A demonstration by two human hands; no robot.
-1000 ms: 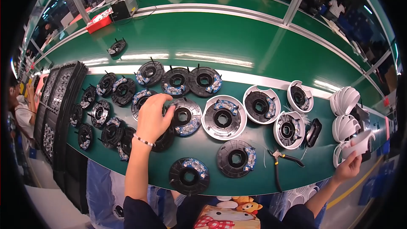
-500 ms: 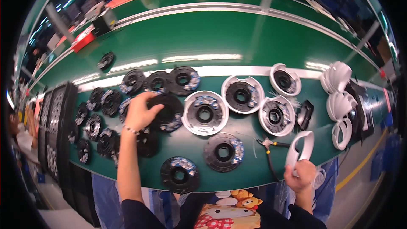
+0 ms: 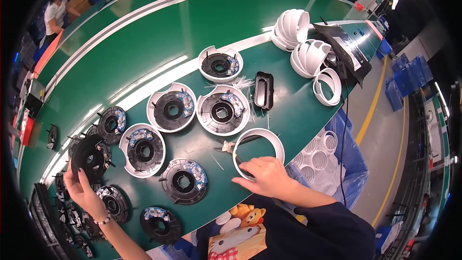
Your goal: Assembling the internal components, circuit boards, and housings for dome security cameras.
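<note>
My left hand (image 3: 85, 193) pinches the lower edge of a black round plate (image 3: 83, 158), which stands tilted above other black discs. My right hand (image 3: 265, 177) grips the near rim of a white ring (image 3: 278, 143), with fingers inside and thumb outside. Under the ring lie cutting pliers (image 3: 226, 147), their handles partly covered by ring and fingers. Between my hands are a white round housing (image 3: 123, 156) with a black disc in it and a loose black disc with a blue circuit board (image 3: 184, 181). Another such disc (image 3: 160, 225) lies at the near edge.
More filled white housings (image 3: 172, 107) stand beyond, beside a black oblong frame (image 3: 264, 90) and clear plastic strips (image 3: 243, 85). Stacked white rings (image 3: 291, 29) rise at the far right. Several black discs crowd the left near black trays (image 3: 41, 212). A blue-lined bin (image 3: 353, 156) holds white rings.
The view has swung to the right. The white ring, upright in my right hand before, is now lowered over the pliers. The black plate in my left hand is now tilted up.
</note>
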